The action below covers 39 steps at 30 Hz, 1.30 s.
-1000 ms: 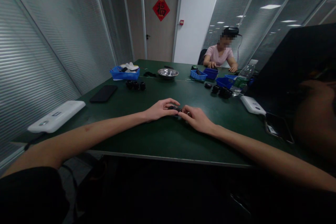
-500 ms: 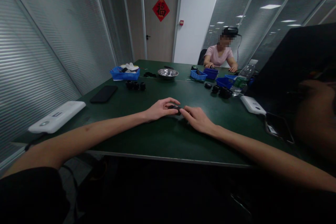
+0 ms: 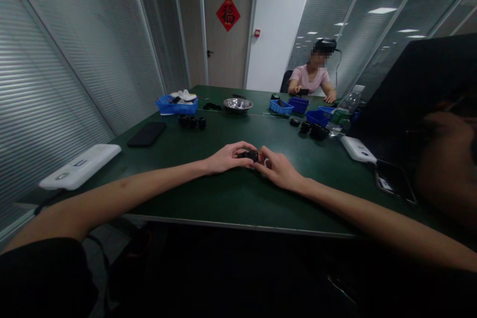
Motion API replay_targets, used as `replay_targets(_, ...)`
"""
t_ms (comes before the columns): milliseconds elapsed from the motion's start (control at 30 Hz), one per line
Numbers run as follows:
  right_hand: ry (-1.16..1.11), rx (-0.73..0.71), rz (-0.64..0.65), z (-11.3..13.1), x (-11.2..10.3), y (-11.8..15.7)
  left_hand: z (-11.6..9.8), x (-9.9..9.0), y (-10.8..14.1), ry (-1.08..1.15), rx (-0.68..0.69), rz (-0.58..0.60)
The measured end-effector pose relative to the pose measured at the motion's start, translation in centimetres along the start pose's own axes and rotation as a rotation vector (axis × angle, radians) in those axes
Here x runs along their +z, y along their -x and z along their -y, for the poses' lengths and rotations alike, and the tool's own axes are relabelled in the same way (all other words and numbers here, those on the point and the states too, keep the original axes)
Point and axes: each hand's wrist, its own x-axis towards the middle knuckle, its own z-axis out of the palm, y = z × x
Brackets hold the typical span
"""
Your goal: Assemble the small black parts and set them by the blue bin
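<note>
A small black part (image 3: 250, 155) is between my two hands, just above or on the green table (image 3: 223, 198). My left hand (image 3: 230, 157) holds it from the left, thumb below and fingers above. The thumb and fingertips of my right hand (image 3: 278, 166) pinch at its right end. What else, if anything, lies between the right fingertips is too small to tell. Beyond my left hand stand several round black pieces (image 3: 192, 121), and more black pieces (image 3: 318, 131) stand farther right.
Farther back are a blue basket (image 3: 177, 107), a metal bowl (image 3: 238, 105), blue bins (image 3: 280, 107) and a bottle (image 3: 343, 114). A black phone (image 3: 147, 134) and white device (image 3: 80, 166) lie left; another white device (image 3: 358, 149) and phone (image 3: 395, 180) lie right. One person sits opposite; another person's arm is at right.
The black part has turned and shows more between my hands. My right fingertips have shifted slightly and curled at its right end. The person opposite has raised a dark object.
</note>
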Motion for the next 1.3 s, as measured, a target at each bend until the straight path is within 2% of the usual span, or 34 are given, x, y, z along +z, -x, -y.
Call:
replay_targets(167,-0.091,0.02,-0.001,0.16,-0.15,0.08,-0.22,0.11,-0.05,0.045,0.002,-0.017)
replay_targets(300,-0.235,0.064,-0.071,0.12,-0.4,0.1,-0.25,0.14,-0.12,0.043,0.015,0.007)
replay_targets(400,-0.266,0.079,-0.057,-0.07,-0.44,0.07,-0.36,0.16,-0.1,0.012,0.004,-0.003)
replay_targets(767,-0.149,-0.045,-0.088,-0.22,-0.44,0.3,-0.2,0.18,0.15,-0.017,0.018,0.061)
replay_targets(1300,0.006,-0.135,-0.135,0.06,-0.32,0.42,-0.39,0.36,0.04,0.001,-0.008,0.075)
